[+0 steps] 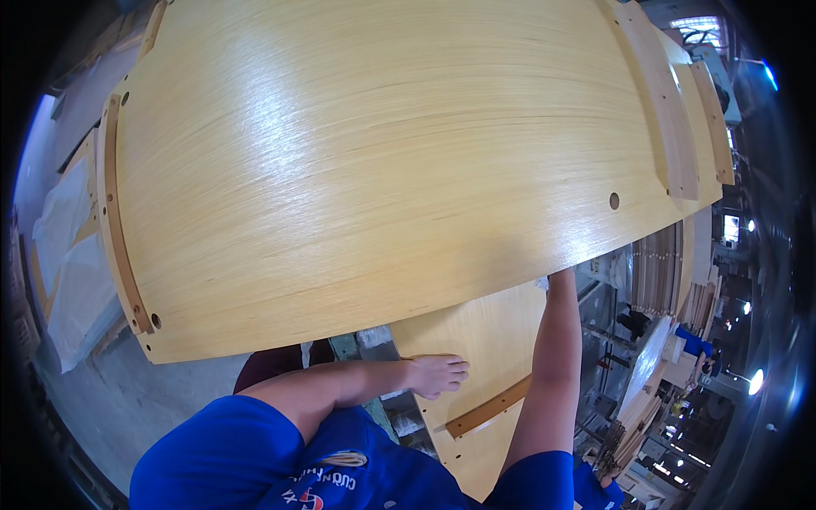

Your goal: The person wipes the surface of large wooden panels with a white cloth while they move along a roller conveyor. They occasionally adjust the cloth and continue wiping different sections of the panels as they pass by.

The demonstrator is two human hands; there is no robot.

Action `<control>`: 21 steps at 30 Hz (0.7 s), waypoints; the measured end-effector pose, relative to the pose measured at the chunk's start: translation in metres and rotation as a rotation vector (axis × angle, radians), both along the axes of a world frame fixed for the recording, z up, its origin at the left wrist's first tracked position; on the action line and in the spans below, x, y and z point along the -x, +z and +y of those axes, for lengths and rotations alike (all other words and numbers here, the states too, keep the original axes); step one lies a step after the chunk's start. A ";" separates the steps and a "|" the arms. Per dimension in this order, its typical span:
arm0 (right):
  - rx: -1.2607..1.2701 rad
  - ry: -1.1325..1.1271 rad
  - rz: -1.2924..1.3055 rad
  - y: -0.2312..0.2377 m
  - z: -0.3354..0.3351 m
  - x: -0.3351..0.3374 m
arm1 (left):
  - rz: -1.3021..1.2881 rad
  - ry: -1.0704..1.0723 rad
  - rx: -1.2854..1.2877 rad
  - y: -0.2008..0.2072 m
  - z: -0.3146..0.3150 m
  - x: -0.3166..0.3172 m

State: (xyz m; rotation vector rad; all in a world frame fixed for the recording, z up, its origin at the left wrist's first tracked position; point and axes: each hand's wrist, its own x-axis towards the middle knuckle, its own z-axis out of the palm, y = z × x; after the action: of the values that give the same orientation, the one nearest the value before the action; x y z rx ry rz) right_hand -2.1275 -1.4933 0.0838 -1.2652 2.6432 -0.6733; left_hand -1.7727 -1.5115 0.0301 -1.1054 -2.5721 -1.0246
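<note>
Wooden board (489,331), left hand (437,376) flat, right arm (557,353) outstretched

Grey support (376,339) under 1 lower panel (493,336)

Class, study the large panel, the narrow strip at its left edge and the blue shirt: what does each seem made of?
Large panel: wood or wood veneer, apparently with a clear glossy coat; fine grain and bright glare show. Narrow strip: probably wood, smooth finish; it looks browner, with small holes. Blue shirt: likely matt fabric, draping softly.
</note>
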 end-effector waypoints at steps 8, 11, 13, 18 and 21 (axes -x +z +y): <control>0.011 0.000 0.003 0.003 -0.002 -0.006 | -0.031 -0.021 0.071 0.001 0.000 0.000; 0.015 0.006 0.004 0.005 -0.003 -0.010 | -0.048 -0.036 0.088 0.003 -0.001 0.000; 0.020 0.014 0.004 0.005 -0.006 -0.013 | -0.061 -0.049 0.096 0.003 -0.001 0.001; 0.037 0.041 -0.006 0.004 -0.009 -0.031 | -0.089 -0.071 0.115 0.005 -0.003 0.001; 0.054 0.074 -0.016 0.002 -0.011 -0.049 | -0.096 -0.077 0.108 0.004 -0.002 0.000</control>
State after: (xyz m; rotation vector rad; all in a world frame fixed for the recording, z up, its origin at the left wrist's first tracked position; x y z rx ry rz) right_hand -2.0782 -1.5043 0.0855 -1.3584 2.5681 -0.7450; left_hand -1.7729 -1.5139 0.0341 -1.2186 -2.7085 -0.9882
